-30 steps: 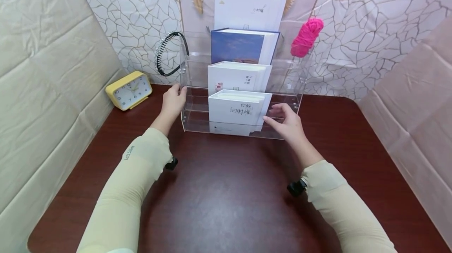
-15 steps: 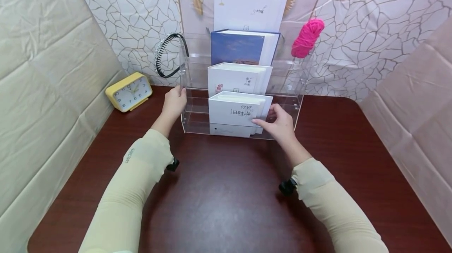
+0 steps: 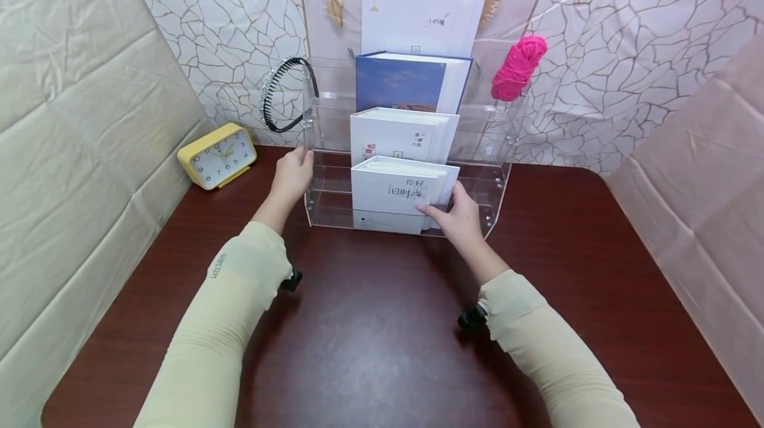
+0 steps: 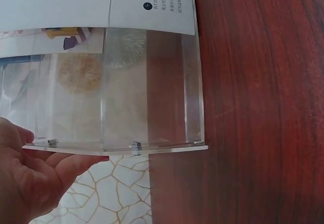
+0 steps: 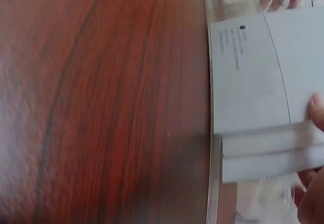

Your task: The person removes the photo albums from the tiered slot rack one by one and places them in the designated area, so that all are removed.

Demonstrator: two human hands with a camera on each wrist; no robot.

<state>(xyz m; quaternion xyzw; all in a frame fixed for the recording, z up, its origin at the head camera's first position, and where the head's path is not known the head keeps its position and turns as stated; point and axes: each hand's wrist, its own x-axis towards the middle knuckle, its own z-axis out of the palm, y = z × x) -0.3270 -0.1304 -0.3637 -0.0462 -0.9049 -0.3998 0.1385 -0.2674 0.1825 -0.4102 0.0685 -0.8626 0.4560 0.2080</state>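
A clear acrylic tiered book rack [image 3: 330, 216] stands on the table with several books upright in it. My left hand [image 3: 290, 179] grips the rack's left side panel; in the left wrist view the thumb lies inside the panel and the fingers outside. At the rack's front is a white book [image 3: 382, 194] with dark lettering. My right hand [image 3: 459, 221] holds this book by its right edge, thumb on the front cover, other fingers mostly hidden behind. Behind it stand another white book [image 3: 382, 133], a blue-covered book [image 3: 398, 83] and a tall white book [image 3: 400, 20].
A black toothed headband [image 3: 270, 99] hangs at the rack's upper left. Pink yarn [image 3: 518, 68] sits at its upper right. A yellow alarm clock [image 3: 217, 156] stands left on the dark red-brown table [image 3: 358, 328]. Cloth-covered walls border the back and sides.
My right hand has moved left, from beside the front white book onto its right edge, thumb sliding across the cover. My left hand stays on the rack's side.
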